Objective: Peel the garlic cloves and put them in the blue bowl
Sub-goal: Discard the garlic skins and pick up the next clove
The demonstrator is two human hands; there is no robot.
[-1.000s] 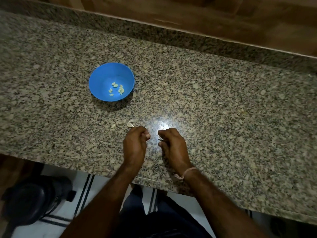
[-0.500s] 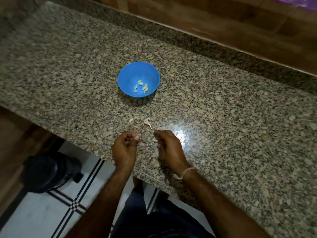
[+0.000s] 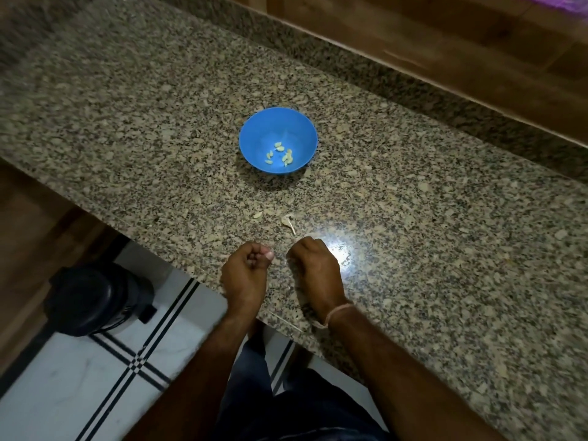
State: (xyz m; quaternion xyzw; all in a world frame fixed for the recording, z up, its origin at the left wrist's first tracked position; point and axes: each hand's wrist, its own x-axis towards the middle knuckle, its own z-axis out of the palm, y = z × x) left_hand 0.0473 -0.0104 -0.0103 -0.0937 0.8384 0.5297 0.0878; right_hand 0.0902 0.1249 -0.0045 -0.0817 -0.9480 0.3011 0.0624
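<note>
Head view: blue bowl (image 3: 264, 132) lies beyond left hand (image 3: 245, 276) and right hand (image 3: 316, 268).

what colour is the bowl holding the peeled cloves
Plain blue bowl, seen in the head view.

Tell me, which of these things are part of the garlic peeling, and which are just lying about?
Belongs to the job: blue bowl; peeled cloves in it; garlic scrap on the counter; left hand and right hand, both curled, contents hidden.
Just lying about: black object on the floor; wrist thread.
</note>
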